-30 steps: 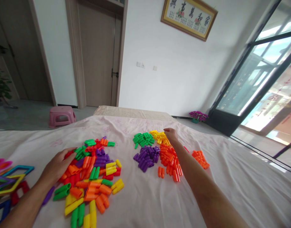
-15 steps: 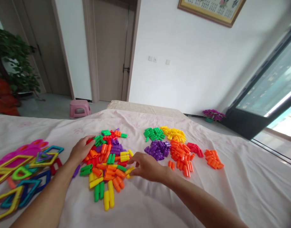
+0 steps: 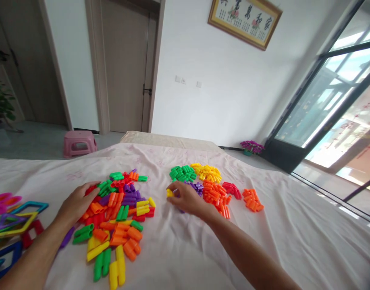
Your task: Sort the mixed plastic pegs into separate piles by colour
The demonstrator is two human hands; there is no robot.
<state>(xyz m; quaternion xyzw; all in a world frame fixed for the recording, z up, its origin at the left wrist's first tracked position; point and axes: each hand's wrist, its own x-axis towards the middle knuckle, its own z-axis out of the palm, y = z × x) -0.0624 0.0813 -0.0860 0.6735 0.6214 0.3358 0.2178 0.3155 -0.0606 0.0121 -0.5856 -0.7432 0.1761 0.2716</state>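
Note:
My right hand (image 3: 185,197) is closed on a yellow plastic building piece (image 3: 169,193), held above the cloth beside the purple pile (image 3: 198,187). My left hand (image 3: 77,201) rests on the left edge of a mixed heap of bullet-shaped pieces (image 3: 129,197), near red and green ones; its fingertips are partly hidden, and I cannot tell whether they grip anything. Sorted piles lie on the right: green pieces (image 3: 183,173), yellow pieces (image 3: 207,172), orange pieces (image 3: 214,192), red pieces (image 3: 232,189) and a separate orange group (image 3: 253,200).
A pale patterned cloth (image 3: 179,257) covers the table. Flat coloured frame shapes (image 3: 14,221) lie at the far left. Beyond the table stand a pink stool (image 3: 80,143) and a pot of purple flowers (image 3: 252,147).
My right hand has lifted the yellow piece from the mixed heap and carried it right, toward the purple pile. My left hand stays at the heap's left side. The view has turned right.

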